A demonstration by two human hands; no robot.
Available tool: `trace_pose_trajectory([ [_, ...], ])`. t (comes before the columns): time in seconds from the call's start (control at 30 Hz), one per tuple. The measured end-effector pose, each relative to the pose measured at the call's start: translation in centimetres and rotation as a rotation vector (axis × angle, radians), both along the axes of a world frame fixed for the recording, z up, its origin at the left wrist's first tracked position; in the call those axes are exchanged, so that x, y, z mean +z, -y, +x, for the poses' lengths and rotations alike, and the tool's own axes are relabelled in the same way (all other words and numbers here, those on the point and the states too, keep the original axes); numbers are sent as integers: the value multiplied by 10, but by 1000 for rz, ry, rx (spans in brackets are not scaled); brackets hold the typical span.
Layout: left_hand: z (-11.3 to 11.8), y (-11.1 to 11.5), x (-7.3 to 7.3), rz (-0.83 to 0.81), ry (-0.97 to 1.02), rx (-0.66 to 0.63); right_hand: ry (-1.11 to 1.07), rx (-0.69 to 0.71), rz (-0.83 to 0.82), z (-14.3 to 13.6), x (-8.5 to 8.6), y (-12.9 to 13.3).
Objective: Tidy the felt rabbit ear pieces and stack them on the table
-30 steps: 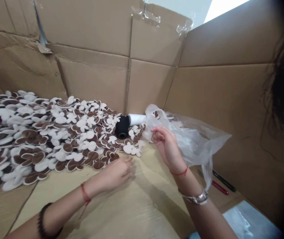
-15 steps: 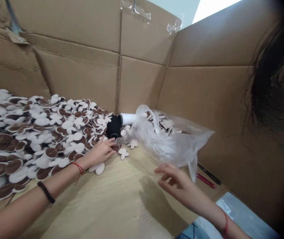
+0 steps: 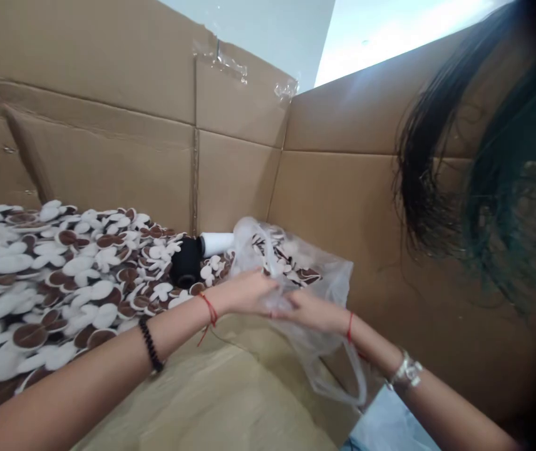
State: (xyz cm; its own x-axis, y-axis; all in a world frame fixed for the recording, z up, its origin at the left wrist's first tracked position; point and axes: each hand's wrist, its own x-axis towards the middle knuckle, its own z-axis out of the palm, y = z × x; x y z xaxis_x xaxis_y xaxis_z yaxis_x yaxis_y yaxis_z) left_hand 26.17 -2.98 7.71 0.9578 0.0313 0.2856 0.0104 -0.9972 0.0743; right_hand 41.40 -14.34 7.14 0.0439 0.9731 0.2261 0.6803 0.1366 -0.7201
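A clear plastic bag [image 3: 338, 282] lies by the right cardboard wall, with brown and white felt pieces [image 3: 291, 266] showing inside. Both hands meet at its near side. My left hand [image 3: 249, 291] is closed on the bag's gathered film, its fingertips partly hidden. From the right, my right hand [image 3: 312, 311] grips the same film, fingers curled in close to the left ones. One loop handle of the bag hangs down below my right wrist.
A large heap of brown and white felt cutouts [image 3: 80, 269] fills the left side. Beside it are a black thread cone [image 3: 186, 263] and a white thread cone [image 3: 217, 243]. Cardboard walls [image 3: 240, 175] stand behind and at right. Yellowish sheeting [image 3: 211, 401] covers the near surface.
My left hand has moved right, from the heap's edge to the bag. My right hand has come up onto the bag and closed. The bag's near side is pulled up and the camera view has shifted.
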Motion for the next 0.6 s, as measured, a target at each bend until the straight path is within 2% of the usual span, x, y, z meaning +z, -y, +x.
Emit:
trace_pose_trajectory([
  [0.07,-6,2,-15,11,-99,-61,172,92,-243,-6,-14,19],
  [0.13,-12,5,-26,17,-227,27,251,117,-377,-10,-23,35],
  [0.23,-18,9,-32,9,-320,198,155,155,-397,-9,-24,53],
  [0.33,-18,8,-30,-102,-407,309,49,226,-390,-4,-12,61],
  [0.4,-14,3,-28,-142,-444,342,91,247,-388,-1,0,62],
  [0.47,-7,-2,-26,-115,-387,346,204,142,-260,0,9,55],
  [0.57,12,-10,-22,-56,-218,335,359,-163,138,-2,13,27],
  [0.6,20,-15,-19,-50,-185,329,367,-158,180,-3,11,14],
])
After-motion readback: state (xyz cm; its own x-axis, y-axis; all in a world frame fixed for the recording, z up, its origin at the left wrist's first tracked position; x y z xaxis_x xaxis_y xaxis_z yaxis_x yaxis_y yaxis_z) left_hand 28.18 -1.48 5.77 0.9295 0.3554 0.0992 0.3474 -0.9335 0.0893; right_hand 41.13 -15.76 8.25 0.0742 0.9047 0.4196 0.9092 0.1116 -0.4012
